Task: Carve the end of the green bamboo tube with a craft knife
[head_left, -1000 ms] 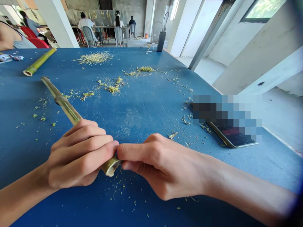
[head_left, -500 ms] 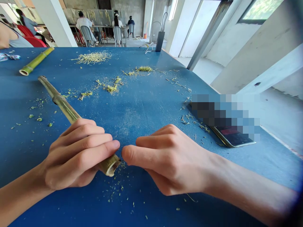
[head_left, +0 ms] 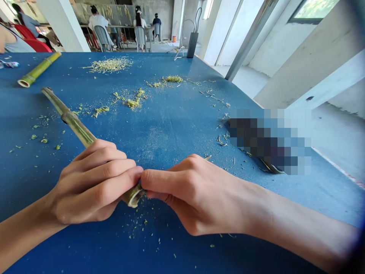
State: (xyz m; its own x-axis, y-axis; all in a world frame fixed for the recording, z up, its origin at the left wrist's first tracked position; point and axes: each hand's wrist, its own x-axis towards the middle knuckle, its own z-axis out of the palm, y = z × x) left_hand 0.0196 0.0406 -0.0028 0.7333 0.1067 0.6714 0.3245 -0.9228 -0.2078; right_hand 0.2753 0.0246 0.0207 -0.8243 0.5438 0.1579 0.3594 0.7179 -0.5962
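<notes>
Green bamboo tube, one, long, lying slantwise above the blue table top, its far end pointing toward the table's left edge and its cut end held toward the near side.

Left hand: fingers curled and pressed together over the tube, gripping it firmly. Right hand: thumb and the finger below it pinching the cut end, remaining fingers folded close together behind them. Left and right fingertips nearly meet at the rim.

Handling note: a short pinch at the rim, backed by the left hand's steady grip, appears the sound way to work so small an end. Keeping the tube low and the fingertips clear of the cut edge should lessen the risk of a slip.

Change from the preceding view: the right hand stood just apart from the tube, its fingers lifted; it now closes on the end. The tube sits much the same in the left hand.

Also present: shorter bamboo piece near the far left corner; yellow-green shavings in loose heaps toward the far edge; phone near the right edge, mostly under a blurred patch.
</notes>
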